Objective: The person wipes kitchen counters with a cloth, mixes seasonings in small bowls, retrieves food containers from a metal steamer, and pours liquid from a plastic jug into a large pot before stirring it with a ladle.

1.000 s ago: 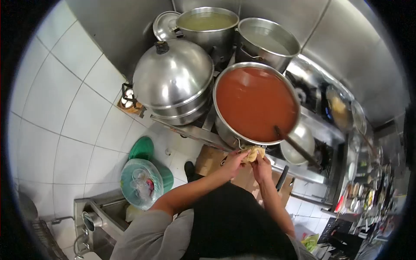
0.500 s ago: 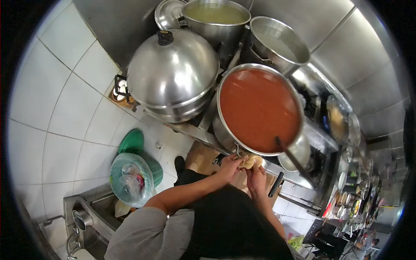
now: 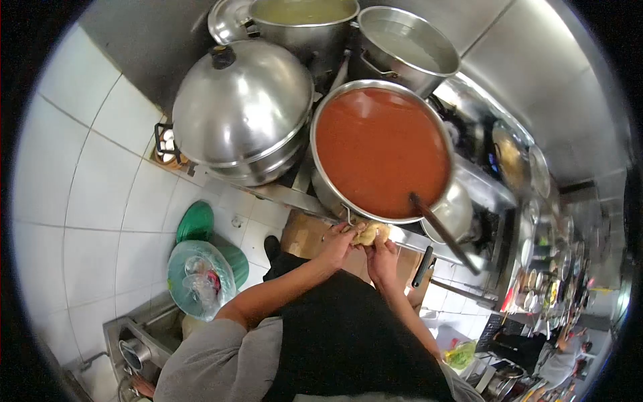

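Observation:
My left hand (image 3: pixel 338 244) and my right hand (image 3: pixel 382 260) are close together below the near rim of a large steel pot (image 3: pixel 324 175). Between them they grip a pale yellow, lumpy thing (image 3: pixel 368 234) whose kind I cannot make out. The fingers of both hands are closed on it, left hand on its left side, right hand on its lower right. Orange-red liquid (image 3: pixel 382 154) fills the pot almost to the brim. A long-handled utensil (image 3: pixel 445 234) leans out over the pot's right rim, its lower end hidden in the liquid.
A domed steel steamer (image 3: pixel 244 107) stands left of the pot. Two tall pots (image 3: pixel 305 33) (image 3: pixel 408 50) are behind. A black-handled pan (image 3: pixel 423 266) juts from the stove at right. A lined green bin (image 3: pixel 231 258) stands left, near a sink (image 3: pixel 120 335). People (image 3: pixel 562 362) are at far right.
The view has shifted, so the stove and pots appear further left and higher. Both hands still grip the pale lump, which now shows a little more between the fingers.

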Motion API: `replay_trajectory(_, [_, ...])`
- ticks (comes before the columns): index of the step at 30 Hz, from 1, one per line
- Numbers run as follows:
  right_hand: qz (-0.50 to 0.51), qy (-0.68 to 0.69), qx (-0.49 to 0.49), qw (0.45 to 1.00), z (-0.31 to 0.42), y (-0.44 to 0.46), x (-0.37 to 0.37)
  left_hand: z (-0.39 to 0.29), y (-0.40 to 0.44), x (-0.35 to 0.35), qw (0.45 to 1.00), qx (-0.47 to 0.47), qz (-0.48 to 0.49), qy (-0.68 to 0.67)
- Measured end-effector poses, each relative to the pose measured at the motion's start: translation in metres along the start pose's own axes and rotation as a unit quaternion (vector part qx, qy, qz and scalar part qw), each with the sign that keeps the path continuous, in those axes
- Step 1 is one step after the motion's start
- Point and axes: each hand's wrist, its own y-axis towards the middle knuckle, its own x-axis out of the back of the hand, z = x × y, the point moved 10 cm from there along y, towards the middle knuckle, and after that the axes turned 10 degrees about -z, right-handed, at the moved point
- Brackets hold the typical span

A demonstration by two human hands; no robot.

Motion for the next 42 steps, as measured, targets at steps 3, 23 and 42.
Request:
replay_trajectory(3, [-0.007, 0.003, -0.006, 1.0, -0.005, 0.0, 0.004, -0.005, -0.003, -0.001, 1.0, -0.01, 0.004, 0.006])
replay_trajectory(23, [0.107, -0.148, 0.056, 0.982, -0.021, -0.077, 0.077, 0.061, -0.054, 0.059, 0.782, 0.132, 0.18, 0.582])
replay_trajectory(42, [-0.47, 0.106, 0.13, 0.867, -0.101, -0.194, 0.418, 0.152, -0.065, 0.027, 0.549, 0.186, 0.409, 0.705])
